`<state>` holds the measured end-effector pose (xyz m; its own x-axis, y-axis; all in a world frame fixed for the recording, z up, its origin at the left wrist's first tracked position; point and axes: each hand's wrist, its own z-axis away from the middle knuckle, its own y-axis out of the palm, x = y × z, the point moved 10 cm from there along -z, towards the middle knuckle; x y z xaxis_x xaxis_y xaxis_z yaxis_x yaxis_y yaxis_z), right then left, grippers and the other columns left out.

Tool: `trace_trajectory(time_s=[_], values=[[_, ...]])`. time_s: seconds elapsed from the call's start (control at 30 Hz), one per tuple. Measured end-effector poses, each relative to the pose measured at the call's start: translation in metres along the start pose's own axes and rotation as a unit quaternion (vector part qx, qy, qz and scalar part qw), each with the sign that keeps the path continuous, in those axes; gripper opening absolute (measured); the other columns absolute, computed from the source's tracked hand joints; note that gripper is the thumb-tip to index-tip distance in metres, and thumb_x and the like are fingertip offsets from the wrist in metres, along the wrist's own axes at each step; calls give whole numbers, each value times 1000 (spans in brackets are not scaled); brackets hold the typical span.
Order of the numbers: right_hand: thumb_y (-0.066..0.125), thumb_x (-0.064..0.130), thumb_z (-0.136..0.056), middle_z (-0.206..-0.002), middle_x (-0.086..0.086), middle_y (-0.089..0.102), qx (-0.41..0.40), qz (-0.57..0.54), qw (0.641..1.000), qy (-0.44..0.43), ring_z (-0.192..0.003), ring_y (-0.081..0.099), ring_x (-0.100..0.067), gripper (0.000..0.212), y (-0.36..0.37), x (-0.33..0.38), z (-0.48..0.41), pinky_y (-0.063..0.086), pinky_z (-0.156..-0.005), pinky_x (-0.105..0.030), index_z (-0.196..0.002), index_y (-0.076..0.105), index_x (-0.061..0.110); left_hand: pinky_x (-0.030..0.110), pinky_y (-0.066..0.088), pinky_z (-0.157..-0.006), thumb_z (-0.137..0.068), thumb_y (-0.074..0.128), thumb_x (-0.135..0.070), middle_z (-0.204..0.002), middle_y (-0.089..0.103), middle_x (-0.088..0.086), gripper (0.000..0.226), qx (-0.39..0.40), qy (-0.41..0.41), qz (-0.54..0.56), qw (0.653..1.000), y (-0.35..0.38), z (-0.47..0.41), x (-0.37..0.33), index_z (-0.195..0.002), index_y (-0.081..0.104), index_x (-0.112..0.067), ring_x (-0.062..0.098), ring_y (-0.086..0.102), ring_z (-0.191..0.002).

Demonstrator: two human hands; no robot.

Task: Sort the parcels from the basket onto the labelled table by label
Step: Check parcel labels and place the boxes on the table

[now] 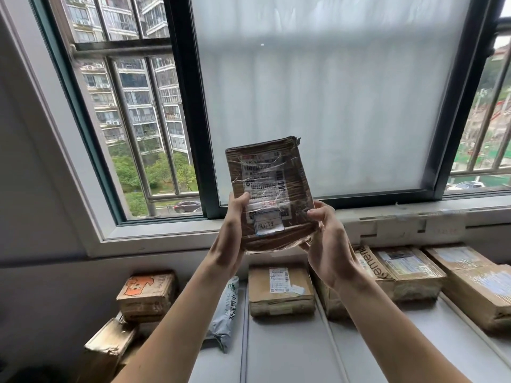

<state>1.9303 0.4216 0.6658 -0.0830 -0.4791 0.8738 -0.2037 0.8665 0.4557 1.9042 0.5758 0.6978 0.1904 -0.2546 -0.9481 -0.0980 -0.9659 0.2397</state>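
A flat brown cardboard parcel (272, 189), wrapped in clear tape with a white shipping label and a small handwritten sticker, is held upright in front of the window. My left hand (231, 230) grips its lower left edge, thumb on the front. Around its lower right corner curl the fingers of my right hand (329, 244). Below lies the grey table (290, 352), divided by pale strips. On it rest a brown parcel (280, 290), a taped box (406, 268) and a long box (475, 283) at the right edge.
Left of the table are an orange-printed box (148, 294), a worn box (107, 346) and a grey mail bag (225, 313) at the table's left edge. The window sill (414, 217) runs behind the table.
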Motion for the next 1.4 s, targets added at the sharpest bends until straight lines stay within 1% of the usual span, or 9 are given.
trace_trajectory(time_s=[0.1,0.3,0.63,0.73,0.8,0.97,1.07,1.27,1.4], values=[[62,37,-73,-113,-19,67,-11,1,1000,3,-100,55,-27,81,5,-6,-6,39,-82,-42,-142,41,1,39,60,-87,-100,41,-55,-131,69,18,68,1,-10,-1,1000,-8,-7,0,-146,46,-6,35,68,-120],[55,33,-80,-123,-25,68,-23,19,1000,5,-106,57,-31,66,16,-18,-19,37,-92,-50,-140,42,7,47,55,-99,-102,41,-54,-134,68,16,64,18,-10,4,1000,-30,-28,0,-148,46,-11,34,66,-124],[55,26,-85,-114,-16,72,-71,29,996,37,-97,66,-24,55,9,-42,-1,50,-84,-42,-137,45,13,55,50,-107,-106,40,-50,-135,68,14,56,47,-62,27,997,-48,-32,35,-149,46,-14,33,66,-124],[58,26,-79,-121,-14,72,-108,30,992,64,-103,65,-27,58,-19,-70,26,46,-89,-46,-135,46,15,50,51,-106,-109,37,-43,-136,68,12,50,60,-99,41,992,-46,-18,73,-148,48,-14,29,66,-125],[60,25,-77,-122,-12,71,-149,28,985,88,-100,64,-24,59,-45,-89,54,46,-83,-42,-134,46,17,45,50,-106,-108,40,-40,-137,67,10,47,79,-128,52,987,-35,-6,104,-147,49,-15,27,65,-125],[63,30,-73,-125,-22,65,-241,59,960,132,-106,57,-24,61,-116,-101,121,45,-91,-49,-131,50,18,45,53,-103,-106,45,-42,-132,71,6,47,118,-205,53,970,18,22,177,-146,50,-18,25,68,-122],[62,32,-77,-123,-24,65,-277,68,949,134,-104,55,-25,58,-156,-86,146,46,-87,-46,-132,51,16,47,50,-109,-106,45,-42,-135,69,8,50,135,-233,61,961,62,29,207,-148,49,-16,26,66,-125],[55,20,-95,-109,-13,65,-333,57,933,120,-95,55,-22,26,-244,-52,181,45,-81,-45,-121,55,18,46,44,-115,-105,47,-41,-135,69,5,48,171,-247,35,953,158,35,238,-146,52,-16,23,65,-127],[54,18,-96,-105,-11,69,-333,56,933,125,-94,58,-21,28,-313,-23,205,47,-79,-42,-124,57,16,47,44,-115,-96,56,-50,-135,69,3,58,179,-249,2,952,226,41,267,-145,54,-20,22,65,-126]])
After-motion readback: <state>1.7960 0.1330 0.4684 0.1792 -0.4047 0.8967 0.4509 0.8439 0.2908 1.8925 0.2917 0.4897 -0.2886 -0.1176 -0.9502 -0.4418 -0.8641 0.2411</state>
